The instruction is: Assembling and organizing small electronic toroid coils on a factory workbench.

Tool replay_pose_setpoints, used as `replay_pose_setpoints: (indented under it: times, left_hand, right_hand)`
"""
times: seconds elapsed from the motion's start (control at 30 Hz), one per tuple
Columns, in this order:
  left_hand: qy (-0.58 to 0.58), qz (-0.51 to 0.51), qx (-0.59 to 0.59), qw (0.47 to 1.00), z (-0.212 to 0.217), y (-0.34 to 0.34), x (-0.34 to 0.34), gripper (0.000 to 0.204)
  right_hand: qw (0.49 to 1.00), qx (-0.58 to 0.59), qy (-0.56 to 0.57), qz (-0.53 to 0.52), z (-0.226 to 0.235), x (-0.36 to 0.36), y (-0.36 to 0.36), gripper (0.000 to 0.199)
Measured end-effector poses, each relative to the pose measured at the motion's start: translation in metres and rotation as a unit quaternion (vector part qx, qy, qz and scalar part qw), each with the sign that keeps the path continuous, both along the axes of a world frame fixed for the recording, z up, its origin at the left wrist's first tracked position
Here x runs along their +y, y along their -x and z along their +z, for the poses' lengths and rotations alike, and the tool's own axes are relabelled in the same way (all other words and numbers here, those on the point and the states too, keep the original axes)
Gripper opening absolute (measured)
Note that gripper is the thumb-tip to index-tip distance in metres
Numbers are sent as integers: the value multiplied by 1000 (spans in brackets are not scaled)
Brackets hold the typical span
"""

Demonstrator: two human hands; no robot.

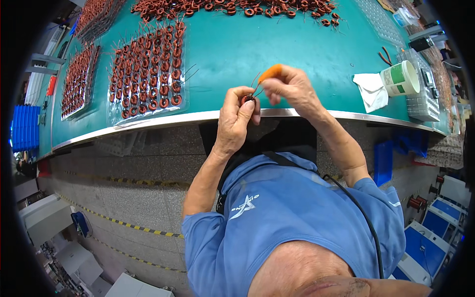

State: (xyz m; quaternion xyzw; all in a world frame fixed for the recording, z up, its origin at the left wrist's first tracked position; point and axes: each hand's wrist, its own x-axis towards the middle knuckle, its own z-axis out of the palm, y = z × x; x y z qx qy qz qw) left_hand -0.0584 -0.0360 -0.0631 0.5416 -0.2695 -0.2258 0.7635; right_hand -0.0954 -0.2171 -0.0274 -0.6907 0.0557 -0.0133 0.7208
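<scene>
While the left hand (pixel 233 119) pinches 1 reddish wound coil (pixel 247 99) between thumb and fingers, the right hand (pixel 295 90) comes to it from the right, its thumb and orange-covered index finger (pixel 271 73) close together by the coil's wire leads (pixel 255 79); whether they grip a lead, I cannot tell. The left hand's hold seems meant to steady the ring with its leads facing the right fingertips. The orange cover probably shields that finger from the wire.

Left of the left hand, a clear tray (pixel 184 103) holds similar coils in rows, perhaps spaced to keep leads from tangling; a 2nd tray (pixel 75 113), farther left, is filled likewise. Well ahead of both hands, a loose heap of coils (pixel 237 6) lies on the green tabletop (pixel 237 44). Right of the right hand, a white-and-green tub (pixel 396 81) stands beside a white cloth (pixel 371 89); its contents, if any, I cannot make out.
</scene>
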Motion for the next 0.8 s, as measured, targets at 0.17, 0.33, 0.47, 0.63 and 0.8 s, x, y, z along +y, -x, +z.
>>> replay_pose_setpoints:
  times: [0.17,0.33,0.47,0.63,0.8]
  left_hand:
    - [24,58,14,998,10,-13,38,12]
    - [-71,374,-150,912,23,-71,131,3]
    - [-268,517,-254,772,20,-117,222,7]
    - [-376,506,-336,700,4,-142,243,16]
    - [-388,518,-264,715,4,-168,251,16]
  right_hand:
    - [987,-49,60,-141,-9,-40,6,37]
    - [959,-26,175,-220,-29,-67,22,28]
    - [967,-42,131,-213,-41,-70,18,26]
    - [967,-28,145,-206,-42,-67,19,27]
    - [964,-15,172,-200,-44,-66,19,27]
